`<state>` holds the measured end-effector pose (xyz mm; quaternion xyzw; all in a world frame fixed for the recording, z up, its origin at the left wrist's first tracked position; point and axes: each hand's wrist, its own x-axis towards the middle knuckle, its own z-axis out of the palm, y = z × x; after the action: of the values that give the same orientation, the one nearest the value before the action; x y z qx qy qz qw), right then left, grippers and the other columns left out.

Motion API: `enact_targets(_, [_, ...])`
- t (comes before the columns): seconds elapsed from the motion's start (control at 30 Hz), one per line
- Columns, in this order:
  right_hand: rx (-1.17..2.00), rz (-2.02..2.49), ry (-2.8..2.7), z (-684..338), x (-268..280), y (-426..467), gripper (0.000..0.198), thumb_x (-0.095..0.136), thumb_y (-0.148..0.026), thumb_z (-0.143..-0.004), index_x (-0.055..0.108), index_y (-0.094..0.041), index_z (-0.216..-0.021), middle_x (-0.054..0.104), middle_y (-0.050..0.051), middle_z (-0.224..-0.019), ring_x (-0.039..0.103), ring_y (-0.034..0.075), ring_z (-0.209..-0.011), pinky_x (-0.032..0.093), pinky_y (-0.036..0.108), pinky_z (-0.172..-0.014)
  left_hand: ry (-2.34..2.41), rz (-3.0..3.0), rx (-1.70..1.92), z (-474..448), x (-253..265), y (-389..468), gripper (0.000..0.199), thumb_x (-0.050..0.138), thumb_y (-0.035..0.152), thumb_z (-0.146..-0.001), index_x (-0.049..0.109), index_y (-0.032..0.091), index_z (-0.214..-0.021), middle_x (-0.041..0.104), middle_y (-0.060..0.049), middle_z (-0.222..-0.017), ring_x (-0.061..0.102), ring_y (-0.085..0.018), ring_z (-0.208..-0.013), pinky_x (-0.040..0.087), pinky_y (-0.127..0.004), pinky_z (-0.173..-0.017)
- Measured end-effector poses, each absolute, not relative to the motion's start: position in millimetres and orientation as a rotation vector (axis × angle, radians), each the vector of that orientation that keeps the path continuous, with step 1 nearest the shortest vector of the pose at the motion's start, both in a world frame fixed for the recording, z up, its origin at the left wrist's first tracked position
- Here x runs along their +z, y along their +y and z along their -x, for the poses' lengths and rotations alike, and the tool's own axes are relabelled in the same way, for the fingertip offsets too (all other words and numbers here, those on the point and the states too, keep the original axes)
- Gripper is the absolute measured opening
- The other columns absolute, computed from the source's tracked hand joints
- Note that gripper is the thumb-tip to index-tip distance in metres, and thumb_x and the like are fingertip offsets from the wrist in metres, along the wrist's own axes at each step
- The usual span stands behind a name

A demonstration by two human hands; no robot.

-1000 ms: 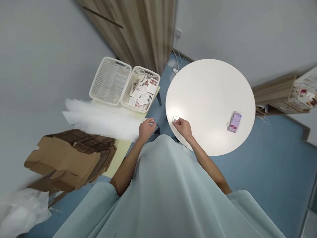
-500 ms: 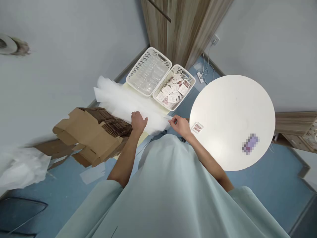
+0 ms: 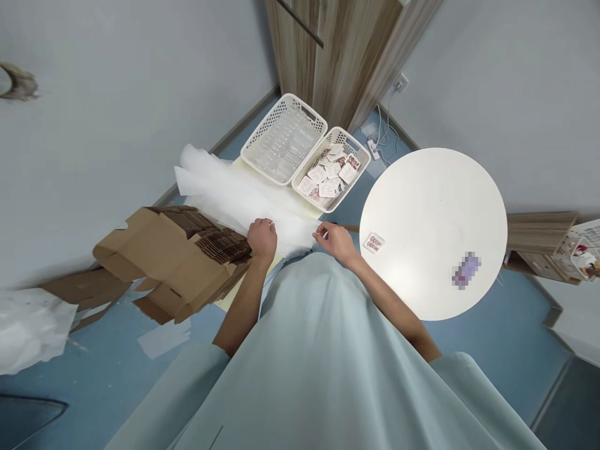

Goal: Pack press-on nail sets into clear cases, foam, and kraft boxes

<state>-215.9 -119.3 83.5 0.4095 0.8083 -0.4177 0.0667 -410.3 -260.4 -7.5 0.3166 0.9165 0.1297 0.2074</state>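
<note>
A stack of thin white packing foam sheets (image 3: 234,194) lies in front of me, its far left end fanned and curled. My left hand (image 3: 262,239) is closed over the near edge of the stack, with a bit of white showing at its fingertips. To its right, my right hand (image 3: 334,242) pinches the right end of a sheet between thumb and fingers. Folded brown cardboard boxes (image 3: 178,256) stand packed together just left of my left hand. Right of my right hand, a small clear case with reddish pieces (image 3: 374,242) lies on the round white table (image 3: 431,219).
Behind the foam stand two white baskets: one basket (image 3: 244,150) holds clear plastic cases, the other basket (image 3: 368,156) holds many small printed packs. A blurred purple object (image 3: 467,270) lies on the table. A power strip (image 3: 373,149) with cables sits by the wooden cabinet (image 3: 323,69).
My left hand has curled from spread fingers into a closed grip on the foam. The right hand has shifted slightly left, still pinching. The view has turned a little.
</note>
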Motion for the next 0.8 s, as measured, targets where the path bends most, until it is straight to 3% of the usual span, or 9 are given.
enact_targets(0.13, [-1.353, -1.062, 2.635, 220.5, 82.3, -122.4, 0.027, 0.069, -0.033, -0.099, 0.070, -0.023, -0.125, 0.075, 0.008, -0.123, 0.069, 0.027, -0.111, 0.056, 0.040, -0.095, 2.570, -0.961, 0.585, 400.7, 33.1, -266.0, 0.028, 0.048, 0.029, -0.104, 0.073, 0.019, -0.110, 0.073, -0.014, -0.119, 0.066, -0.033, -0.109, 0.051, -0.045, -0.092])
enact_targets(0.23, [-1.394, -0.920, 2.837, 220.5, 89.7, -122.8, 0.045, 0.071, -0.035, -0.099, 0.063, -0.025, -0.142, 0.065, 0.012, -0.145, 0.058, 0.031, -0.136, 0.049, 0.048, -0.114, 2.495, -1.119, 0.738, 385.7, 70.4, -261.8, 0.025, 0.052, 0.032, -0.104, 0.074, 0.021, -0.110, 0.075, -0.011, -0.116, 0.068, -0.030, -0.104, 0.052, -0.041, -0.089])
enact_targets(0.3, [-1.408, -0.875, 2.936, 216.2, 97.5, -121.8, 0.050, 0.073, -0.037, -0.099, 0.060, -0.026, -0.145, 0.061, 0.012, -0.150, 0.053, 0.031, -0.142, 0.045, 0.050, -0.120, 2.440, -1.237, 0.833, 372.7, 92.0, -254.4, 0.024, 0.053, 0.032, -0.104, 0.074, 0.023, -0.111, 0.076, -0.009, -0.115, 0.068, -0.028, -0.104, 0.053, -0.040, -0.090])
enact_targets(0.53, [-1.432, -1.117, 3.084, 160.4, 117.4, -115.5, 0.022, 0.065, -0.043, -0.104, 0.070, -0.025, -0.116, 0.073, 0.010, -0.125, 0.062, 0.031, -0.131, 0.050, 0.050, -0.110, 2.182, -1.609, 1.041, 311.1, 134.4, -212.5, 0.022, 0.055, 0.028, -0.105, 0.077, 0.026, -0.107, 0.077, -0.006, -0.112, 0.070, -0.024, -0.106, 0.056, -0.038, -0.094])
enact_targets(0.67, [-1.657, -1.434, 2.978, 103.6, 130.1, -114.0, 0.024, 0.058, -0.046, -0.107, 0.070, -0.026, -0.105, 0.076, 0.007, -0.110, 0.071, 0.026, -0.109, 0.056, 0.043, -0.098, 1.996, -1.739, 1.096, 266.5, 145.9, -187.0, 0.022, 0.057, 0.035, -0.106, 0.075, 0.027, -0.115, 0.074, -0.008, -0.125, 0.067, -0.027, -0.122, 0.054, -0.043, -0.106])
enact_targets(0.73, [-1.814, -1.699, 2.836, 70.8, 136.1, -112.4, 0.027, 0.060, -0.051, -0.105, 0.070, -0.026, -0.102, 0.076, 0.004, -0.104, 0.072, 0.023, -0.098, 0.059, 0.039, -0.089, 1.979, -1.720, 1.124, 244.5, 147.2, -175.0, 0.035, 0.064, 0.045, -0.103, 0.069, 0.026, -0.132, 0.065, -0.012, -0.144, 0.056, -0.031, -0.141, 0.046, -0.049, -0.119])
enact_targets(0.8, [-1.961, -2.018, 2.627, 36.1, 138.9, -109.1, 0.030, 0.064, -0.056, -0.100, 0.068, -0.026, -0.098, 0.076, 0.003, -0.099, 0.073, 0.022, -0.092, 0.060, 0.036, -0.081, 2.006, -1.631, 1.130, 224.0, 142.9, -163.9, 0.061, 0.069, 0.053, -0.098, 0.055, 0.025, -0.150, 0.049, -0.015, -0.162, 0.040, -0.033, -0.156, 0.035, -0.054, -0.128])
